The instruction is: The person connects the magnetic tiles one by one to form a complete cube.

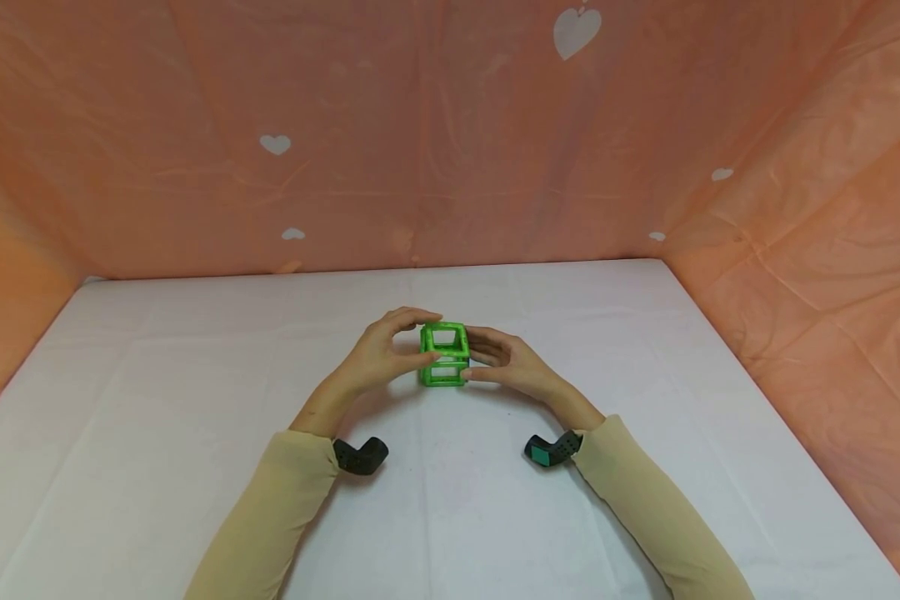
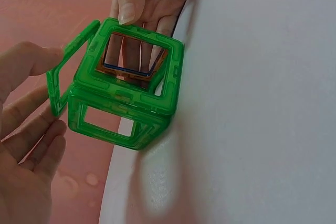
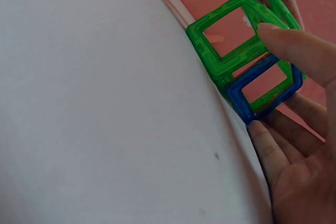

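Note:
Green square magnetic tiles, joined as a small box [image 1: 444, 385], stand on the white table. My left hand [image 1: 382, 350] pinches a loose-angled green tile [image 2: 51, 85] between thumb and fingertips; it tilts against the box's upper side. From the right, my right hand [image 1: 517, 364] holds the box, thumb at its near edge and fingers behind. A blue tile [image 3: 239, 95] forms the side facing my right palm. Through the green frame [image 2: 170, 90], an orange tile edge [image 2: 123, 69] shows inside or behind. Whether the pinched tile touches along a whole edge I cannot tell.
A white cloth covers the table [image 1: 120, 417]. Behind and to the right hangs an orange curtain [image 1: 420, 150] with pale hearts. Black wrist devices [image 1: 362, 457] sit at both sleeve cuffs.

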`<move>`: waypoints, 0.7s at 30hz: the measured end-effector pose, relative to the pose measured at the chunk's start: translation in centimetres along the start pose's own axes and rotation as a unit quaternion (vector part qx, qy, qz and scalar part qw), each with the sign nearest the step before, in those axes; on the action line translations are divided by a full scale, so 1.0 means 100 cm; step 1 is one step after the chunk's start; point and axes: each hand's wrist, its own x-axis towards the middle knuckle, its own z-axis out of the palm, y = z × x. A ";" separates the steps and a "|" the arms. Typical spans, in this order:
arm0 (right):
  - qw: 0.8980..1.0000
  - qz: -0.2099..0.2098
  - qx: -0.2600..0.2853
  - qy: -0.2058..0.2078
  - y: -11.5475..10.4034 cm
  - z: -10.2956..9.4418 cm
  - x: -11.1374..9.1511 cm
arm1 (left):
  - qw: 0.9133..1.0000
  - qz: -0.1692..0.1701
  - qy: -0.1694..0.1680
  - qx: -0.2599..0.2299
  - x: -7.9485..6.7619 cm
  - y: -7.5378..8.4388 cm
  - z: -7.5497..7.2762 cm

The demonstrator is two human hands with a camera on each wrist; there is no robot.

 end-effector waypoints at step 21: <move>1.000 0.001 0.001 0.002 0.001 -0.001 0.001 | 0.997 -0.067 -0.023 -0.020 -0.005 -0.007 -0.003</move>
